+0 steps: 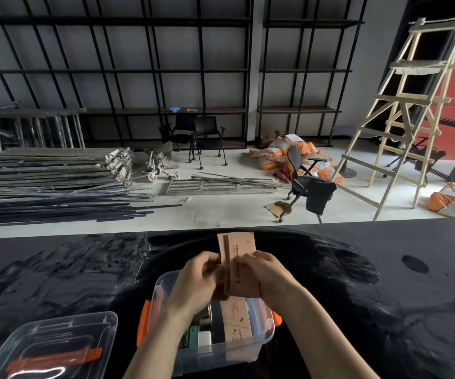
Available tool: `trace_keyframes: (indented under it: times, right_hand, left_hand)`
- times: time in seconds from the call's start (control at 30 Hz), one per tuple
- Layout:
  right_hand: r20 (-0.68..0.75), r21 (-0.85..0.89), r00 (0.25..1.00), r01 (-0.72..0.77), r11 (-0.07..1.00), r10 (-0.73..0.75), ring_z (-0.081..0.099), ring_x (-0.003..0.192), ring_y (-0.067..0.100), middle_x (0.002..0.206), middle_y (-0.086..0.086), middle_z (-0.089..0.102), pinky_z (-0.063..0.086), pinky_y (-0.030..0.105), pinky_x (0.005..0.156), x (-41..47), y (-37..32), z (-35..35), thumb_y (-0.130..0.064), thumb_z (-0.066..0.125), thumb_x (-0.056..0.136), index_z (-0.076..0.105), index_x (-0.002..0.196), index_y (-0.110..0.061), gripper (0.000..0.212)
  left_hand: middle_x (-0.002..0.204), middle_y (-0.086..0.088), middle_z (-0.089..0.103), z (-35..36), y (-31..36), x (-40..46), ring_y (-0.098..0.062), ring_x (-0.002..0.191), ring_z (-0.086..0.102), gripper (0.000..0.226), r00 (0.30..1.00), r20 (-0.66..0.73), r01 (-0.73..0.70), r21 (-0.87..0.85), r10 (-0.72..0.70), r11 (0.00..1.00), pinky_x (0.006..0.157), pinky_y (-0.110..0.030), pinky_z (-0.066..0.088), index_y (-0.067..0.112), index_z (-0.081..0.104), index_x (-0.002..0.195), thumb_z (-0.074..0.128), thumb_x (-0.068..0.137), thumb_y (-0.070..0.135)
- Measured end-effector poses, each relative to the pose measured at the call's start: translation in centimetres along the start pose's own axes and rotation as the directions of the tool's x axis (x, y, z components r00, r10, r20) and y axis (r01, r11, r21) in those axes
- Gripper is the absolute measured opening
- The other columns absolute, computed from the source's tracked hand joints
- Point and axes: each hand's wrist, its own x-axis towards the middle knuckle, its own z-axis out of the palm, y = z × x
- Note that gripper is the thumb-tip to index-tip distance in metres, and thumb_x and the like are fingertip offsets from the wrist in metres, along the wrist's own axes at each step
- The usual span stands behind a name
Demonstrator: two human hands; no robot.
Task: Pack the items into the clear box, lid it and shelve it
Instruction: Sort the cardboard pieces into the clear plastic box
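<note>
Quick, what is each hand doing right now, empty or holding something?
Left hand: closed on the stack of pink paper packets, above the clear box.
Right hand: closed on the same stack, from the other side.

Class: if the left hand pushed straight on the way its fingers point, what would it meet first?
The left hand points right, into the pink cardboard packets it already grips; just beyond is the right hand.

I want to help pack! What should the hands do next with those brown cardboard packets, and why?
Probably lower the brown cardboard packets into the clear box: both the left hand and right hand hold them just above it, and its lid lies off.
</note>
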Motion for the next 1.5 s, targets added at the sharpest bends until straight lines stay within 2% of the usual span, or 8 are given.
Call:
trace_keyframes:
  times: [0.13, 0.23, 0.4, 0.7, 1.03, 1.2, 1.37, 1.5]
  right_hand:
    - [-0.072, 0.009, 0.997, 0.011, 1.0, -0.011, 0.071, 0.095, 0.028, 0.102, 0.014, 0.071, 0.061, 0.042, 0.084, 0.0, 0.3, -1.3, -0.027, 0.066, 0.091, 0.063, 0.107, -0.013, 0.021]
    - [-0.155, 0.023, 0.988, 0.033, 0.999, -0.029, 0.068, 0.093, 0.029, 0.1, 0.014, 0.068, 0.057, 0.041, 0.086, 0.0, 0.5, -1.5, -0.029, 0.059, 0.095, 0.059, 0.109, -0.011, 0.022]
    - [-0.143, -0.006, 0.989, 0.034, 0.999, -0.034, 0.07, 0.101, 0.03, 0.105, 0.011, 0.068, 0.057, 0.052, 0.097, -0.3, 0.7, -1.1, -0.029, 0.057, 0.094, 0.056, 0.107, -0.017, 0.018]
    - [-0.168, -0.056, 0.984, 0.054, 0.997, -0.063, 0.065, 0.081, 0.014, 0.105, 0.005, 0.063, 0.047, 0.019, 0.052, -0.2, 0.7, -0.6, -0.025, 0.054, 0.1, 0.054, 0.117, -0.016, 0.019]
    - [-0.073, 0.077, 0.996, 0.058, 0.995, -0.053, 0.072, 0.088, 0.035, 0.093, 0.018, 0.071, 0.059, 0.058, 0.089, -1.0, -0.3, 0.6, -0.016, 0.063, 0.091, 0.064, 0.11, 0.003, 0.027]
    - [-0.007, 0.154, 0.995, 0.101, 0.983, -0.102, 0.074, 0.091, 0.036, 0.092, 0.016, 0.071, 0.059, 0.063, 0.087, -1.3, -0.8, 1.0, -0.014, 0.064, 0.092, 0.064, 0.101, -0.006, 0.012]
    - [-0.074, 0.113, 0.994, 0.088, 0.99, -0.08, 0.07, 0.085, 0.03, 0.092, 0.014, 0.07, 0.061, 0.059, 0.084, -1.3, 0.0, 0.6, -0.019, 0.059, 0.094, 0.061, 0.101, -0.008, 0.012]
    - [-0.03, -0.003, 0.999, 0.041, 0.999, -0.041, 0.071, 0.093, 0.032, 0.098, 0.013, 0.069, 0.061, 0.057, 0.087, -1.7, 0.8, 0.7, -0.025, 0.056, 0.095, 0.059, 0.113, -0.011, 0.024]
  left_hand:
    - [0.094, -0.007, 0.076, 1.5, -1.4, 0.0, -0.018, 0.068, 0.076, 0.021, 0.998, 0.051, 0.029, 0.22, -0.042, 0.975, 0.06, -0.027, 0.059, 0.012, 0.066, 0.108, 0.052, 0.102, 0.026]
    - [0.078, -0.004, 0.07, 3.2, -3.2, 0.1, -0.017, 0.061, 0.07, 0.041, 0.991, 0.1, 0.001, 0.65, -0.087, 0.76, 0.065, -0.031, 0.06, 0.003, 0.065, 0.098, 0.04, 0.105, 0.035]
    - [0.093, 0.003, 0.074, 5.0, -4.1, 0.3, -0.015, 0.086, 0.07, 0.037, 0.951, 0.113, 0.074, 0.821, -0.287, 0.567, 0.09, -0.032, 0.055, 0.017, 0.066, 0.115, 0.054, 0.096, 0.047]
    - [0.104, 0.01, 0.072, 4.3, -3.5, 0.4, -0.007, 0.094, 0.068, 0.016, 0.982, 0.104, 0.019, 0.774, -0.157, 0.633, 0.088, -0.025, 0.055, 0.026, 0.065, 0.104, 0.068, 0.088, 0.027]
    - [0.101, 0.001, 0.073, 0.4, 0.4, 0.6, -0.02, 0.092, 0.074, 0.057, 0.957, -0.252, -0.117, 0.11, 0.141, 0.987, 0.079, -0.045, 0.062, 0.048, 0.041, 0.121, 0.075, 0.088, 0.016]
    - [0.108, 0.005, 0.075, 0.2, 1.3, 0.4, -0.008, 0.099, 0.071, 0.03, 0.971, -0.153, -0.169, 0.116, 0.186, 0.979, 0.074, -0.017, 0.053, 0.032, 0.059, 0.125, 0.055, 0.101, 0.015]
    - [0.106, 0.02, 0.073, -1.6, -0.8, -0.1, 0.0, 0.091, 0.07, 0.023, 0.917, -0.153, -0.178, 0.667, 0.368, 0.723, 0.078, -0.021, 0.056, 0.038, 0.068, 0.113, 0.056, 0.098, 0.025]
    - [0.127, 0.018, 0.059, -1.5, -3.1, -0.2, -0.008, 0.123, 0.056, 0.032, 0.992, 0.115, -0.122, 0.888, 0.043, 0.443, 0.107, -0.051, 0.041, 0.046, 0.063, 0.117, 0.052, 0.095, 0.026]
